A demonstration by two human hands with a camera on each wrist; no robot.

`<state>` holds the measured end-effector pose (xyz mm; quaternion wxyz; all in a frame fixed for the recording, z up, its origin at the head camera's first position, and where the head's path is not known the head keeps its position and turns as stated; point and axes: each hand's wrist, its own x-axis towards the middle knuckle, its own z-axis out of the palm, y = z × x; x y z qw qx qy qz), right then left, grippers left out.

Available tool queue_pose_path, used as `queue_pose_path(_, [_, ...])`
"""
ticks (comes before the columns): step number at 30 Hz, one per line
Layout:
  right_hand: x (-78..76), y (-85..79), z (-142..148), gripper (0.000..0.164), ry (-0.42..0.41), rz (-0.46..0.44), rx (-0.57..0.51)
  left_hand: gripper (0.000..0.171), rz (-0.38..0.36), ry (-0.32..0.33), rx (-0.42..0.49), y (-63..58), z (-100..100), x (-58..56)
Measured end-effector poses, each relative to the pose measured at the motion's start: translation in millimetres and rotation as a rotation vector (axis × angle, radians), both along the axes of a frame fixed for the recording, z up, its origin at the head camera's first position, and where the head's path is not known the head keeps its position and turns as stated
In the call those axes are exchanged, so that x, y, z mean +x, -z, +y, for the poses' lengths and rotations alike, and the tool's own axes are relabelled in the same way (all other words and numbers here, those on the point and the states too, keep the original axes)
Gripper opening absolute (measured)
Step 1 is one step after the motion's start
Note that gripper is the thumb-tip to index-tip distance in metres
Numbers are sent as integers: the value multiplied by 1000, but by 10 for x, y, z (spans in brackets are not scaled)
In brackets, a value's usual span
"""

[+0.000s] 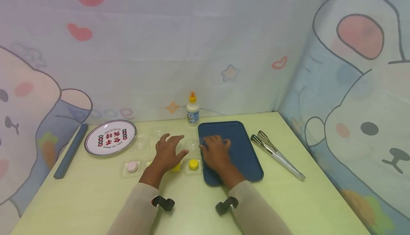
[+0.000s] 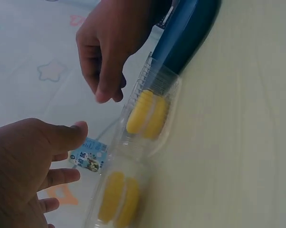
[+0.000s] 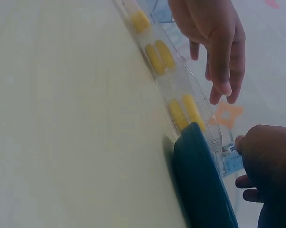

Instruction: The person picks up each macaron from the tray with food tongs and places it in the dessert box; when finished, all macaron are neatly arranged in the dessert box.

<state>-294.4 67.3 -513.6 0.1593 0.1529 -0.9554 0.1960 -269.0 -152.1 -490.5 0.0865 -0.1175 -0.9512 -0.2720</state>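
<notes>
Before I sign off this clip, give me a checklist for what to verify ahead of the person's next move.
1. Left hand free: ok, fingers spread, holding nothing.
2. Right hand free: ok, no object visible in its grip.
3. Rightmost yellow macaron in its clear box: ok.
4. Neighbouring yellow macaron, lid open: cannot tell, the left hand blocks the head view.
5. Blue tray clear of hands: not ok, the right hand overlaps it in the head view.
6. Bottle upright: ok.

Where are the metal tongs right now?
In the head view, the metal tongs lie on the right side of the table, slanting beside the right edge of the blue tray, without touching it.
</notes>
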Motion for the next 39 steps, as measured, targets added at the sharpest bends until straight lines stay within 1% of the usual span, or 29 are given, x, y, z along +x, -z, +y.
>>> queue_pose_path(5, [-12,24,-22,50,-11,-77,-5,61,-31,10,1,47,36,-27])
queue_pose_path(9, [-18,28,-22,53,-18,-117,-10,58,-60,12,-26,90,70,-35])
queue_pose_path(12, [-25,17,-23,54,-19,-122,-12,55,-72,10,-39,102,93,-41])
queue_pose_path(14, [-25,20,-24,56,-23,-132,-12,53,-67,7,-45,109,104,-42])
queue_pose_path(21, [-11,40,-38,58,-37,-150,3,52,-79,-2,-105,150,132,-51])
queue_pose_path(28, [3,24,-46,60,-51,-155,11,51,-98,-3,-98,139,153,-55])
queue_pose_path(33, [3,14,-45,59,-58,-152,8,51,-75,-1,-86,153,176,-68])
queue_pose_path(37, [8,22,-50,57,-76,-157,-8,51,-66,-1,-77,168,194,-60])
queue_pose_path(39, [15,25,-50,55,-81,-147,-11,52,-48,-4,-62,168,200,-51])
